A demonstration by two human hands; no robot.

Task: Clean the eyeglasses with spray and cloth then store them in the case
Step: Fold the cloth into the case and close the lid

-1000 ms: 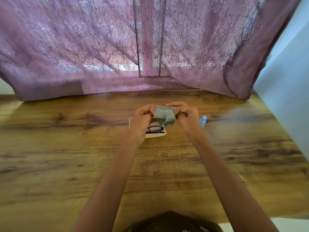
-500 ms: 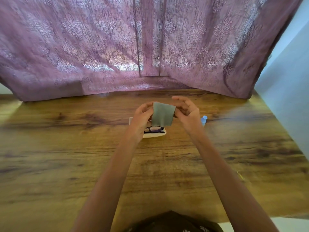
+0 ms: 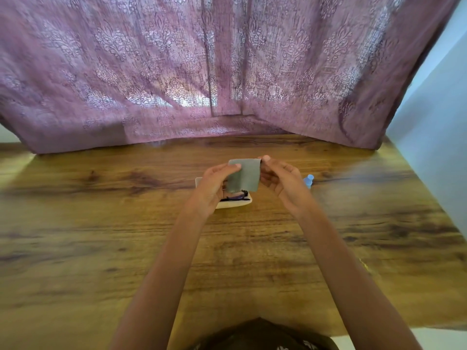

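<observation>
Pinching grey cloth (image 3: 244,175) between left hand (image 3: 214,186) and right hand (image 3: 279,181), above case (image 3: 235,203) holding eyeglasses (image 3: 236,197). Risk: loose hanging fold snags frame; spray bottle (image 3: 308,180) right of case could tip.

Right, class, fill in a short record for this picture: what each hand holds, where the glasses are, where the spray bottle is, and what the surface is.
left hand: pinches the left edge of the grey cloth
right hand: pinches the cloth's top right corner
cloth: held up, folded, above the case
eyeglasses: dark frame, lying in the open pale case
spray bottle: blue, behind the right hand
surface: wooden table
</observation>
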